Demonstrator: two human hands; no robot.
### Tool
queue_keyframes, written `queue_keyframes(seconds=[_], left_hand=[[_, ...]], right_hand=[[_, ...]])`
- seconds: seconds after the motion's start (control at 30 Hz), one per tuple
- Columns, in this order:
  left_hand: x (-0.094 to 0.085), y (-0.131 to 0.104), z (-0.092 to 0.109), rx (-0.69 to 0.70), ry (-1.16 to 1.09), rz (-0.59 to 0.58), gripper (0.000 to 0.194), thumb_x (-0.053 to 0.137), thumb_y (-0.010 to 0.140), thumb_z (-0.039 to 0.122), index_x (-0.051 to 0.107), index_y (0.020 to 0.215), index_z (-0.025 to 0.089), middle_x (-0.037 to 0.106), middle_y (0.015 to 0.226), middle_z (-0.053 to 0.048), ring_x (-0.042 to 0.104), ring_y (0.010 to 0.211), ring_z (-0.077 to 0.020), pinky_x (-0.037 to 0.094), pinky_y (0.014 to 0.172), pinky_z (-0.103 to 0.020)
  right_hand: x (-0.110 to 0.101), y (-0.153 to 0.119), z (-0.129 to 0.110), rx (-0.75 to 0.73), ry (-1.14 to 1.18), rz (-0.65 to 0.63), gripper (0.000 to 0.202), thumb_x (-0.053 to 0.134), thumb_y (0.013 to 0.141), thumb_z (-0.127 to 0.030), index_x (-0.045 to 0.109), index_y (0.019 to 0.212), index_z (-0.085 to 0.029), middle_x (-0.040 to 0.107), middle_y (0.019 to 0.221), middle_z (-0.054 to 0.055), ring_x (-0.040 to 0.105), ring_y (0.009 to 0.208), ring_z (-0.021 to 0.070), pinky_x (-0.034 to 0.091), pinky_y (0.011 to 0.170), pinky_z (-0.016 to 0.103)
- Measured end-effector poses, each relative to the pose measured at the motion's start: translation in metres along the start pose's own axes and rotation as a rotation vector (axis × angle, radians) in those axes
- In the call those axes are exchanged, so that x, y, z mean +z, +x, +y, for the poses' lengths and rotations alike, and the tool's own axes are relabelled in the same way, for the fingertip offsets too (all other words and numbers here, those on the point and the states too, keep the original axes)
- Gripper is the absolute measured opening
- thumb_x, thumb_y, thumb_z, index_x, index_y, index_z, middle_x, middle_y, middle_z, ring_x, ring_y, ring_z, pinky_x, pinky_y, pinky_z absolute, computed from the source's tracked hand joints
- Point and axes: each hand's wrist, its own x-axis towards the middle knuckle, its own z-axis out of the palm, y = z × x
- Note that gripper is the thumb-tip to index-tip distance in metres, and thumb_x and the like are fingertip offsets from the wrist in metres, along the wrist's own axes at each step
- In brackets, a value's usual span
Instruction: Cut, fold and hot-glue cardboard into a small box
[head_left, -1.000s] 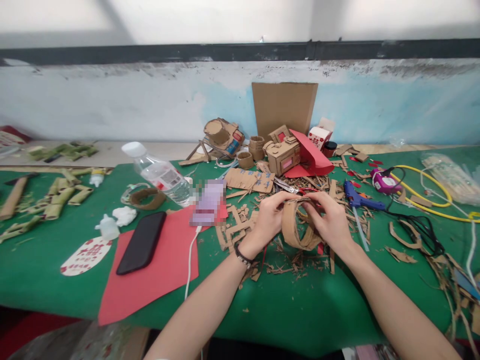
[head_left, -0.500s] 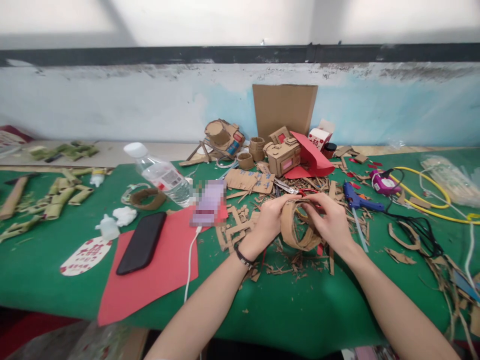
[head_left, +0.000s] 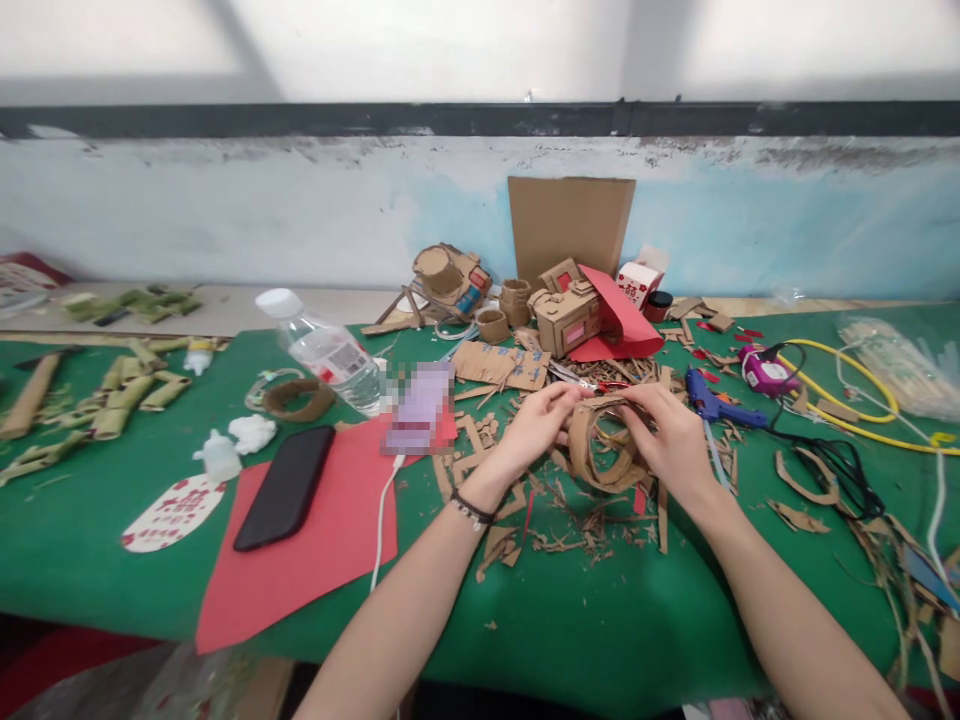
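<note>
The left hand (head_left: 534, 430) had just drawn back a little from the upper left rim of the cardboard ring (head_left: 580, 450), where half a second earlier its fingers had lain over the edge. Its fingertips were bunched close together just beside the rim; they may have been touching it or pinching a small shred, but at that size I could not tell. The right hand (head_left: 675, 440) had changed far less: its grip was closed on the ring's upper right side, with the fingers over the top and the thumb at the inner wall. That left the right hand as the ring's surer support, and the left seemed freer to work at the edge than to carry it.

The ring was tilted, its opening partly turned toward the wearer, and sat above the littered middle of the green-covered bench (head_left: 525, 645). Cardboard scraps (head_left: 577, 538) lay around and below it, and the red-handled scissors (head_left: 611, 386) lay just beyond the fingers. The blue glue gun (head_left: 724, 409) rested to the right of the right hand, held by neither. A second cardboard band (head_left: 300, 400) lay well apart on the left, near the bottle (head_left: 334, 350). The ring looked whole, though its top edge was partly hidden by the fingers.
</note>
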Motion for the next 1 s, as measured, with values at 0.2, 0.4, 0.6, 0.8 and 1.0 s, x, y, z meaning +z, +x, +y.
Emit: queue_keyframes(seconds=[0.2,0.4,0.6,0.8,1.0], left_hand=[[0.003,-0.008,0.009,-0.188,-0.142,-0.190,0.071,0.066,0.089,0.084,0.072,0.102,0.015,0.079,0.082,-0.010,0.078,0.066,-0.0187,0.063,0.066,-0.027],[0.013,-0.013,0.009,-0.088,-0.091,-0.169,0.057,0.067,0.094,0.075,0.063,0.087,0.018,0.061,0.053,0.004,0.050,0.039,-0.0098,0.050,0.048,-0.023],[0.019,-0.014,0.006,-0.077,-0.060,-0.085,0.058,0.067,0.092,0.078,0.058,0.087,0.021,0.045,0.040,0.011,0.036,0.031,-0.0073,0.038,0.038,-0.018],[0.023,-0.013,0.005,-0.098,-0.098,-0.022,0.060,0.065,0.091,0.080,0.057,0.082,0.021,0.049,0.041,0.009,0.036,0.030,-0.0076,0.041,0.037,-0.020],[0.024,-0.008,-0.002,-0.068,-0.084,0.035,0.069,0.058,0.092,0.085,0.061,0.073,0.019,0.054,0.044,0.003,0.050,0.036,-0.0110,0.047,0.042,-0.023]], right_hand=[[0.002,-0.008,0.000,-0.134,-0.270,0.020,0.029,0.061,0.109,-0.023,0.076,0.133,-0.028,0.080,0.123,0.010,0.077,0.109,0.0264,0.061,0.089,0.037],[0.005,-0.011,-0.010,-0.246,-0.311,0.034,0.036,0.062,0.107,-0.017,0.074,0.139,-0.029,0.082,0.119,0.010,0.078,0.102,0.0248,0.061,0.084,0.035],[0.005,-0.010,-0.009,-0.211,-0.218,0.055,0.030,0.064,0.108,-0.021,0.075,0.135,-0.027,0.081,0.118,0.011,0.079,0.103,0.0252,0.063,0.088,0.037],[0.007,-0.010,-0.006,-0.151,-0.175,0.018,0.027,0.063,0.109,-0.024,0.075,0.132,-0.028,0.080,0.119,0.010,0.078,0.104,0.0249,0.063,0.089,0.039],[0.009,-0.009,-0.008,-0.120,-0.151,0.002,0.023,0.063,0.109,-0.026,0.076,0.128,-0.029,0.080,0.118,0.009,0.079,0.104,0.0246,0.064,0.089,0.038]])
